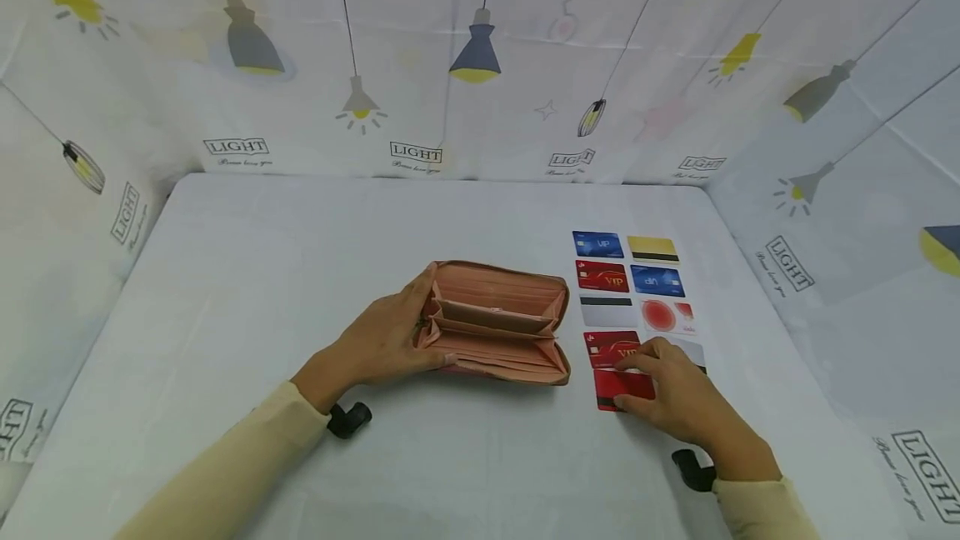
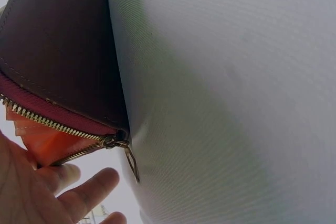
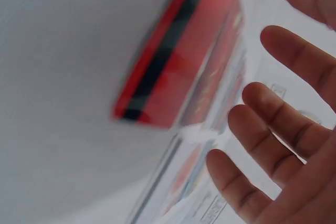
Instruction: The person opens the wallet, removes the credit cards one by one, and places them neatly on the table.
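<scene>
An open pink zip wallet (image 1: 495,323) lies at the table's middle, its card slots facing up. My left hand (image 1: 386,340) cups its left end, thumb along the far side and fingers along the near side. The left wrist view shows the wallet (image 2: 58,51) from outside, its zipper pull (image 2: 131,163) hanging, with my left hand (image 2: 31,192) beside it. My right hand (image 1: 675,394) rests with spread fingers on a red card with a black stripe (image 1: 611,390), just right of the wallet. In the right wrist view this red card (image 3: 173,66) is blurred beside my right hand (image 3: 278,145).
Several cards lie in two columns right of the wallet: a blue card (image 1: 597,244), a yellow card (image 1: 652,248), a red VIP card (image 1: 602,276) and others. The table (image 1: 262,290) is covered in white cloth. Printed fabric walls (image 1: 480,65) enclose it on three sides.
</scene>
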A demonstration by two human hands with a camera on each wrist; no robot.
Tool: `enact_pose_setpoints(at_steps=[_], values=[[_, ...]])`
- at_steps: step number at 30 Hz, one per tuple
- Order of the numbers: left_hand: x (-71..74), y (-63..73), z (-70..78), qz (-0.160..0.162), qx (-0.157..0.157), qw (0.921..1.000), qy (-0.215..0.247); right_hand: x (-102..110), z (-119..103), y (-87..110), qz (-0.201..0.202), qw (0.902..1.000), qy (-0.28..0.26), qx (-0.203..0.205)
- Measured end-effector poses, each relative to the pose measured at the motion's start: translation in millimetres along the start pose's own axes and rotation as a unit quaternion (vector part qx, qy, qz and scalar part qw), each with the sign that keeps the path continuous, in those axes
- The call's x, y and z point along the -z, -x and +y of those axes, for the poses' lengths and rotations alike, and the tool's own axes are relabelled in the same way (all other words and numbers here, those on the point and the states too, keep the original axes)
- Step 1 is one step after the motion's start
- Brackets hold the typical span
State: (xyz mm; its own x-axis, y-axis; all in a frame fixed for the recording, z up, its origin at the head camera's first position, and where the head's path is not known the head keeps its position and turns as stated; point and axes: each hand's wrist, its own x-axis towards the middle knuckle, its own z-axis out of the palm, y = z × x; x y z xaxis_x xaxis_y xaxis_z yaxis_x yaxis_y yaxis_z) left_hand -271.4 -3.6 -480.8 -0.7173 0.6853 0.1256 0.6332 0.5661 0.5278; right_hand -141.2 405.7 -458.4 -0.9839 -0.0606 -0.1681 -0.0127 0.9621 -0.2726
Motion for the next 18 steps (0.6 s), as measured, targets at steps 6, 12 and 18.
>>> enact_pose_setpoints(at_steps=[6, 12, 18], values=[[0.8, 0.7, -0.2, -0.014, 0.021, 0.9997, -0.003, 8, -31, -6.6, 0.082, 0.9940, -0.015, 0.071], [0.0, -0.1, -0.9, -0.013, 0.014, 0.9998, 0.004, 14, -71, -15.4, 0.123, 0.9825, -0.014, 0.140], [0.2, -0.3, -1.1, -0.005, 0.006, 1.0000, 0.005, 14, -107, -28.2, 0.142, 0.9653, -0.001, 0.219]])
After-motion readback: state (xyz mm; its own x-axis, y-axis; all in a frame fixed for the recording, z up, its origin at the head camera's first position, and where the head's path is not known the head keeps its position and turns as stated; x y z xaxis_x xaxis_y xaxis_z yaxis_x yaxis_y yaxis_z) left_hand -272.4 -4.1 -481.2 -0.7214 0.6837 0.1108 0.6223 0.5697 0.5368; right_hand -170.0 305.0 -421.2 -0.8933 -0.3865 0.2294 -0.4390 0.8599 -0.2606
